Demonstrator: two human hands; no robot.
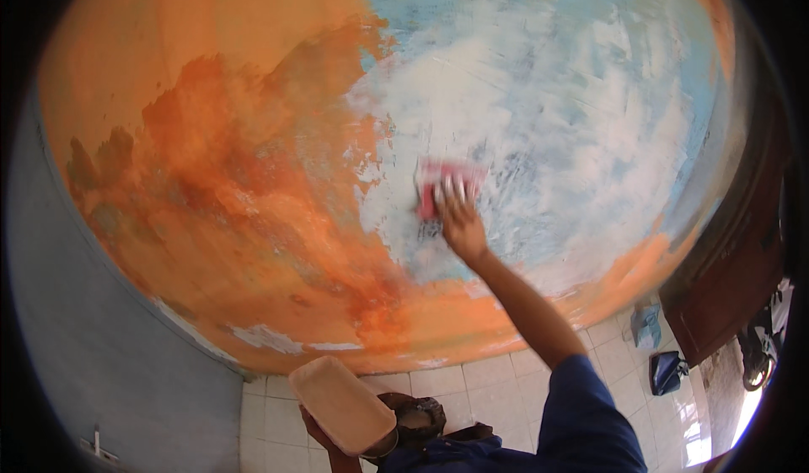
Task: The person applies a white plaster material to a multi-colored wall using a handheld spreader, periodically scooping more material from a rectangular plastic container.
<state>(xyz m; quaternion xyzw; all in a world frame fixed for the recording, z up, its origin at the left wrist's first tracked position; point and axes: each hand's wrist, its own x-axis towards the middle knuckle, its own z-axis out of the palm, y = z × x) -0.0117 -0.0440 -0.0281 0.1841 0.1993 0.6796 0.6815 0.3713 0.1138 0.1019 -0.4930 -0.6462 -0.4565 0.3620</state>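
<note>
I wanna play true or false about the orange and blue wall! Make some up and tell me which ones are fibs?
1. The right hand has a reddish pad up against the wall. True.

2. The left hand has nothing in it. False: it holds a shallow, peach-coloured tray.

3. The floor has pale tiles. True.

4. The sleeve on the right arm is yellow. False: it is dark blue.

5. The pad is over the wall's orange left side. False: it is over the whitish-blue patch.
</note>
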